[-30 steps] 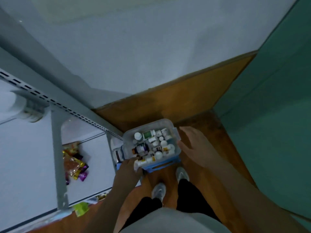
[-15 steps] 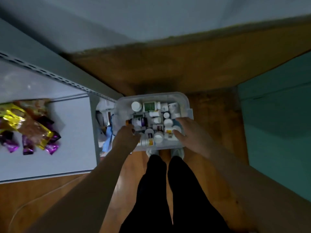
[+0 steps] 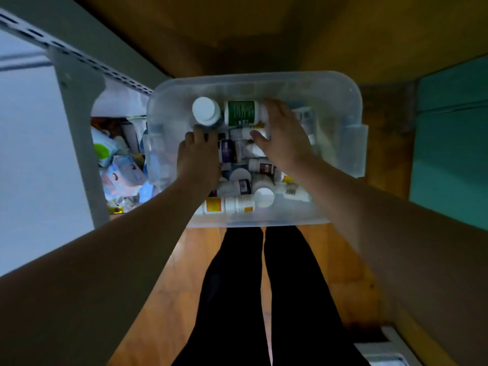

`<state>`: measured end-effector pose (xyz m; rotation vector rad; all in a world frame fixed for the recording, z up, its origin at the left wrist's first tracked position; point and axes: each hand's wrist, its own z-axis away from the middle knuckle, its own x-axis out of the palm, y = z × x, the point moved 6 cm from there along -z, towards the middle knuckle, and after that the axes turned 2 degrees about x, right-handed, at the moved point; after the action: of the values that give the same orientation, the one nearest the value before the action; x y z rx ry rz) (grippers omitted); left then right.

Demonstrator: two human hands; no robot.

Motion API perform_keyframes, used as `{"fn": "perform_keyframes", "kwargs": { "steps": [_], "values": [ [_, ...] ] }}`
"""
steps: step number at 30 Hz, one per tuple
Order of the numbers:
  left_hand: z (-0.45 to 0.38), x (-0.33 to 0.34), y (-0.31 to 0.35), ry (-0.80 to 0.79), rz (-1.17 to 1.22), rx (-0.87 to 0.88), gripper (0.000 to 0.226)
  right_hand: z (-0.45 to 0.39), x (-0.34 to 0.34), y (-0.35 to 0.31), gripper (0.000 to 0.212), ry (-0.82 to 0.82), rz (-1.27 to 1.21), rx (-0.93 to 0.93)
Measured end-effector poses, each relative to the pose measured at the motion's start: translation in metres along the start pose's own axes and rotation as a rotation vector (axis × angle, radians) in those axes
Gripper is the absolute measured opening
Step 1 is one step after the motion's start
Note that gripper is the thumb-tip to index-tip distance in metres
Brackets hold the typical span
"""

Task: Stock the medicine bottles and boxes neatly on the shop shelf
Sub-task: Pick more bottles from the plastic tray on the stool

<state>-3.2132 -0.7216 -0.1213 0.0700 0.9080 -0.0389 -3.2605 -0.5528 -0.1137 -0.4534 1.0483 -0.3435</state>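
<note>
Wooden floor [image 3: 343, 260] runs under everything, dim and a bit yellow, with a grey shelf upright [image 3: 76, 128] down the left of the frame and a teal panel [image 3: 454, 141] on the right edge. Sitting at centre frame is a clear bin [image 3: 343, 114], packed with medicine bottles lying every which way.

Both hands are down inside it. The left hand [image 3: 198, 157] has its fingers curled downward among the bottles just below a white-capped bottle [image 3: 206, 110] at the upper left of the pile; I can't tell whether it actually has hold of one or is only feeling around. The right hand [image 3: 284, 136] lies over the middle, fingers fairly straight, tips against the cap end of a green-label bottle [image 3: 241, 113] lying on its side, thumb toward the smaller bottles beneath. It looks more like resting or reaching than a closed hold.

From where I stand, the trouble is the jumble. Pull one bottle from low down and the loose ones stacked on it, like the orange-label bottle [image 3: 224, 204] at the near edge, could roll or knock together. The green one is round and on its side, so a light fingertip hold may let it spin away. Light is poor, so labels could be misread and things shelved in the wrong spot. At lower left, the shelf bay [image 3: 118, 159] is already crowded with packets, leaving little room to set bottles neatly.
</note>
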Motion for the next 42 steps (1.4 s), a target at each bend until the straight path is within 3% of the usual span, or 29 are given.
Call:
{"fn": "perform_keyframes", "kwargs": {
  "steps": [6, 12, 15, 19, 25, 28, 32, 37, 42],
  "values": [
    [-0.005, 0.003, -0.002, 0.067, -0.041, 0.006, 0.072, -0.009, 0.013, -0.003, 0.054, 0.151, -0.003, 0.008],
    [-0.004, -0.008, -0.001, 0.016, -0.066, 0.087, 0.068, 0.002, 0.0, 0.0, 0.05, 0.137, -0.074, 0.011],
    [0.005, -0.022, 0.001, -0.023, -0.055, 0.037, 0.076, 0.022, -0.021, -0.002, 0.046, 0.121, -0.173, 0.013],
    [0.034, -0.051, 0.0, -0.038, 0.248, -0.114, 0.081, 0.058, -0.059, -0.007, 0.043, 0.124, -0.207, -0.018],
    [0.121, -0.109, 0.007, 0.059, 0.823, -0.322, 0.06, 0.125, -0.129, -0.032, 0.047, 0.138, -0.36, 0.028],
    [0.176, -0.142, 0.014, 0.151, 1.009, -0.349, 0.066, 0.158, -0.168, -0.055, 0.046, 0.134, -0.502, 0.073],
    [0.259, -0.2, 0.027, 0.319, 1.091, -0.334, 0.041, 0.203, -0.231, -0.101, 0.037, 0.187, -0.616, 0.015],
    [0.359, -0.292, 0.032, 0.635, 1.148, -0.246, 0.043, 0.249, -0.305, -0.158, 0.031, 0.3, -0.753, -0.092],
    [0.46, -0.369, 0.001, 1.0, 1.29, -0.14, 0.04, 0.296, -0.37, -0.258, 0.036, 0.319, -0.844, -0.336]
  ]
}}
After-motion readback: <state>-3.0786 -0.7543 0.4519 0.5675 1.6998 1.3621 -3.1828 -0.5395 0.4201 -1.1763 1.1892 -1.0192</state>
